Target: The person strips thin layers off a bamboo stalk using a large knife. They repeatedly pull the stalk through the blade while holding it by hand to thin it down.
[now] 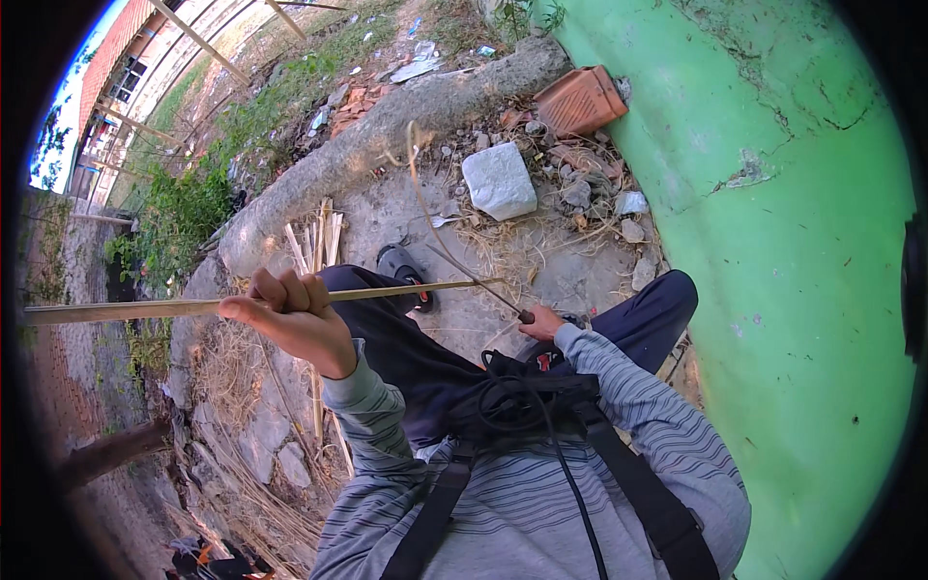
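Observation:
My left hand [295,319] is raised, its fingers closed around a long, flat bamboo strip [126,311]. The strip runs from the left rim across my thigh and narrows to a tip near the middle. Low by my right knee, my right hand [544,324] grips the dark handle of a knife [474,275] with a long, narrow grey blade. The blade slants up and left and crosses the strip close to its tip. Beyond the blade rises a thin, pale curl [414,169]; whether it is attached to anything I cannot tell.
More bamboo strips [317,237] lie past my left knee. A white block [500,181] and a terracotta hollow brick [582,101] lie ahead among rubble. A green wall [773,290] stands close on my right; a low concrete ridge [387,121] curves ahead. Dry fibres litter the ground.

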